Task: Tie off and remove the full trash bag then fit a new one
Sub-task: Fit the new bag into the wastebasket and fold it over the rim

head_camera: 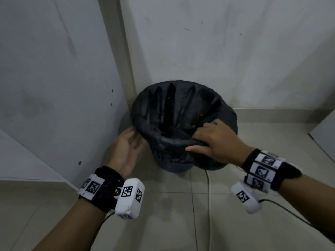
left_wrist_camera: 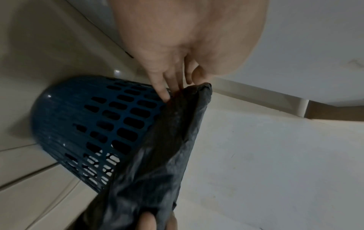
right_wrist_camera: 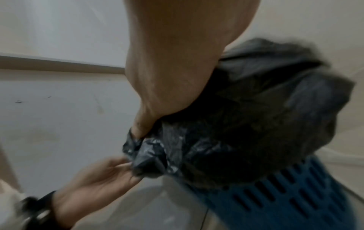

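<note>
A black trash bag lines a blue slotted bin that stands in a wall corner, its edge folded over the rim. My right hand grips a bunch of the bag at the near right rim, fingers curled over it and thumb underneath. My left hand is at the left rim, palm up, with straight fingers touching the bag's folded edge. The left wrist view shows those fingers against the bag and the bin. In the blurred right wrist view, the bag bulges over the bin.
White walls meet close behind the bin, with a pale trim strip in the corner. A white cable runs over the tiled floor towards me. A pale slanted panel lies at the left and a grey edge at the far right.
</note>
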